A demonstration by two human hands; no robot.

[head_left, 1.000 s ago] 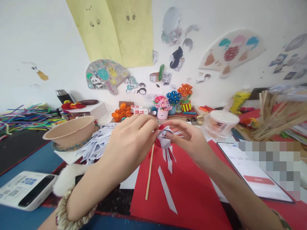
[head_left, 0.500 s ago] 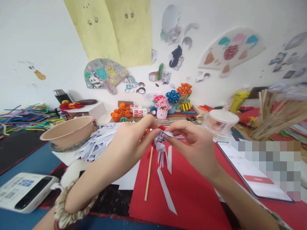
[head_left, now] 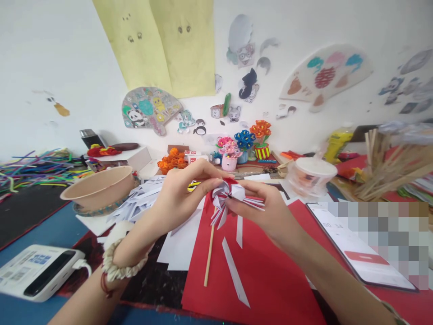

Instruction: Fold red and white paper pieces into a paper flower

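Note:
Between my two hands is a folded paper flower (head_left: 221, 198), white and red, with thin strips fanning out to the right and below. My left hand (head_left: 184, 192) pinches its upper left side, thumb and fingers closed on the folds. From the right, my right hand (head_left: 262, 205) grips it, with the thumb pressed near its dark centre. Beneath, a wooden stick (head_left: 209, 257) and white paper strips (head_left: 236, 273) lie on the red paper sheet (head_left: 270, 280). The fingers hide part of the flower.
Folded white paper pieces (head_left: 140, 198) lie heaped left of my hands, beside a beige bowl (head_left: 98, 187). A phone (head_left: 358, 253) lies at the right, near a lidded tub (head_left: 314, 174). Small flower pots (head_left: 229, 162) stand at the back. A white device (head_left: 42, 273) sits front left.
The paper flower has turned, so its folded front and fanned strips show more. My left forearm and wrist have shifted right, and the fingers have moved on the folds.

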